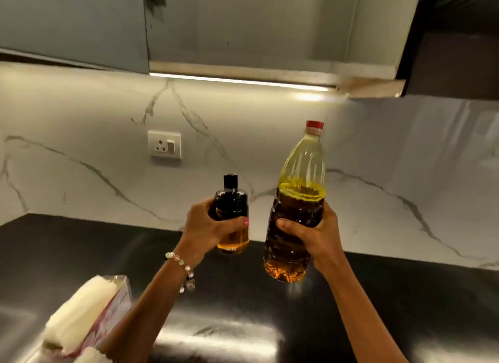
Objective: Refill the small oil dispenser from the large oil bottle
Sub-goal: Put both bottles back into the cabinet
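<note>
Both forearms raised forward, left hand (209, 225) curled in a grip, beaded bracelet (183, 271) on wrist, right hand (314, 235) curled in a grip

The left hand (208, 227) holds the small oil dispenser (231, 214) upright above the dark surface (405, 295); it has a black cap and a little amber oil at its bottom. The right hand (316, 233) grips the large oil bottle (297, 206), red cap on, just beside it. A wall socket (164, 144) sits on the marble backsplash (81, 136). A white pack (83, 308) lies at lower left.
</note>
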The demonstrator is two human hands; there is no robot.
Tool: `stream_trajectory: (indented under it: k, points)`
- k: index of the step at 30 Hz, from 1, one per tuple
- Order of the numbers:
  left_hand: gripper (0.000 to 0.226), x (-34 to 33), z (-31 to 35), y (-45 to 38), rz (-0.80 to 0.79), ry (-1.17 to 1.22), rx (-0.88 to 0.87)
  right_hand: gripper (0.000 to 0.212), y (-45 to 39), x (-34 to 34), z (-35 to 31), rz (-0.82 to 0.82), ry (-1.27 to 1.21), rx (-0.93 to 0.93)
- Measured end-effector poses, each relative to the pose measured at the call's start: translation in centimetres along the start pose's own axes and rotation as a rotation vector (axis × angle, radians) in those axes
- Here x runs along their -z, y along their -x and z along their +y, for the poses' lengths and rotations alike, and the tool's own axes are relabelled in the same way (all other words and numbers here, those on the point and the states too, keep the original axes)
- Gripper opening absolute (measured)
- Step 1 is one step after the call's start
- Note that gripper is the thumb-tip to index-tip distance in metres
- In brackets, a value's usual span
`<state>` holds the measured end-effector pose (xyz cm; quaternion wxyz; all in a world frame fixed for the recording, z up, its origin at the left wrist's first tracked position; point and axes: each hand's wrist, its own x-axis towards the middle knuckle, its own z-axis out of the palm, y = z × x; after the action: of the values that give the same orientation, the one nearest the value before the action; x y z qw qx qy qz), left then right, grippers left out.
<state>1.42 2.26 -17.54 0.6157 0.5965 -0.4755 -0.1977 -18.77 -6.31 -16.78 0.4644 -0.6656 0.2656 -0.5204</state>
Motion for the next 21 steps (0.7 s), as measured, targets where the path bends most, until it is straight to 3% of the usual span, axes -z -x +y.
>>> stream_trajectory:
  k: [6,17,21]
  points:
    - [0.035,2.1,10.9,-4.1,0.046,0.028,-0.201,0.078,-4.1,0.6,-10.5,0.020,-0.002,0.182]
    - [0.019,4.7,27.0,-11.2,0.074,0.063,-0.423,0.041,-12.1,1.8,-27.0,0.069,-0.031,0.367]
    - [0.032,4.3,29.6,-15.2,0.109,0.041,-0.401,0.053,-16.7,1.5,-30.0,0.171,0.020,0.392]
